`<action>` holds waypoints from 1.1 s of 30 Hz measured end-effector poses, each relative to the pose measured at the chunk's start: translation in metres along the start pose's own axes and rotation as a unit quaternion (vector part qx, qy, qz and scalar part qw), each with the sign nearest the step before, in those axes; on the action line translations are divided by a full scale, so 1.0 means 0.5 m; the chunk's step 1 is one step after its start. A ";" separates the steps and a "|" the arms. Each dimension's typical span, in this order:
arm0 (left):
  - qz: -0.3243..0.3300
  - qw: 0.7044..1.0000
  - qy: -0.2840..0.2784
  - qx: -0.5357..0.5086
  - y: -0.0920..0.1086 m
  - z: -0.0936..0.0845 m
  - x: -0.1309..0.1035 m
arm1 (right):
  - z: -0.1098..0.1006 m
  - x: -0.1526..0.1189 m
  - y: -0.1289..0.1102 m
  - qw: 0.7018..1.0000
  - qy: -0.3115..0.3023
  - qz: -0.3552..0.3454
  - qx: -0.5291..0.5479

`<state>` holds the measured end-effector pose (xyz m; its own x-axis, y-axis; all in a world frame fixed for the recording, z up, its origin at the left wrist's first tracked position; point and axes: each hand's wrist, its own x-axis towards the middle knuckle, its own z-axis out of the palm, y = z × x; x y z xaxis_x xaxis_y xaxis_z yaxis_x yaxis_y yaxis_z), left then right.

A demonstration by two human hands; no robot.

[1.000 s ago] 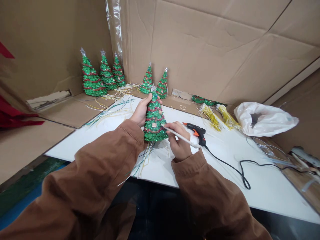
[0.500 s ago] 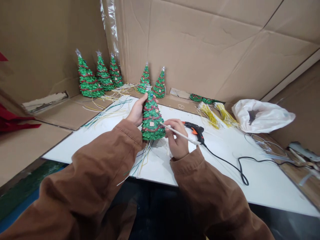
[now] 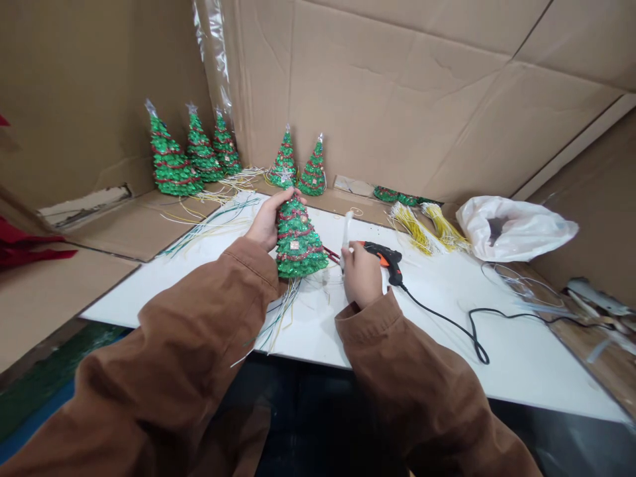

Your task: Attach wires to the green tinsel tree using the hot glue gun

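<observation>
A small green tree point(image 3: 299, 242) with red garlands and a clear star on top stands upright over the white board, with thin wires hanging below its base. My left hand point(image 3: 268, 222) is wrapped round its upper left side. To the right of the tree, my right hand point(image 3: 362, 273) is closed on a whitish stick point(image 3: 347, 228) that points upward. A thin red piece point(image 3: 332, 254) lies between the tree and my right hand; its far end is hidden. Just beyond that hand a black and orange glue gun point(image 3: 387, 258) rests on the board.
Three similar trees point(image 3: 203, 149) stand at the back left, two more point(image 3: 313, 169) at the back centre. Yellow-white wire bundles point(image 3: 415, 228) and a white plastic bag point(image 3: 517, 228) are at the back right. A black cord point(image 3: 442, 318) crosses the white board point(image 3: 521, 371). Loose wires lie left.
My right hand has moved away from the tree, and the stick has turned from lying across my hand to pointing upward. The red piece now shows. My left hand still holds the tree.
</observation>
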<state>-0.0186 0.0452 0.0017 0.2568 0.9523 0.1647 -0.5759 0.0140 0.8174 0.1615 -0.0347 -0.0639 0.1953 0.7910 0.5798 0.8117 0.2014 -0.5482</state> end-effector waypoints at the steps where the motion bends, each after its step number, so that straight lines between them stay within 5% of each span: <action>1: -0.004 1.000 -0.006 -0.004 0.001 -0.001 0.000 | 0.003 -0.002 0.006 1.000 -0.020 -0.017 -0.016; 5: -0.018 0.999 -0.020 -0.022 0.001 -0.002 -0.001 | 0.008 -0.007 0.017 0.996 -0.040 -0.063 -0.051; 10: -0.042 0.997 -0.034 -0.054 -0.003 0.005 -0.012 | 0.000 -0.002 -0.006 1.000 0.009 -0.023 0.018; 12: -0.044 0.996 -0.046 -0.063 -0.006 0.009 -0.019 | -0.005 0.000 -0.022 0.987 -0.049 0.004 0.152; 15: -0.040 0.994 -0.067 -0.075 -0.007 0.011 -0.028 | -0.010 -0.005 -0.043 0.912 -0.201 0.044 0.354; 19: -0.030 0.992 -0.080 -0.092 -0.005 0.012 -0.037 | -0.017 -0.017 -0.066 0.851 -0.308 0.051 0.422; 25: -0.044 0.994 -0.094 -0.040 -0.006 0.021 -0.039 | -0.026 -0.018 -0.082 0.869 -0.299 0.030 0.392; 30: -0.041 0.992 -0.105 0.051 -0.017 0.018 -0.023 | -0.020 -0.016 -0.069 0.948 -0.174 0.048 0.262; 33: -0.031 0.991 -0.109 0.070 -0.026 0.015 -0.017 | -0.015 -0.017 -0.063 0.969 -0.129 0.040 0.206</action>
<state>-0.0075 0.0346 -0.0063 0.4596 0.8619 0.2141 -0.4438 0.0141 0.8960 0.1383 -0.0523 -0.0471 0.0624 0.9209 0.3847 0.5010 0.3044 -0.8101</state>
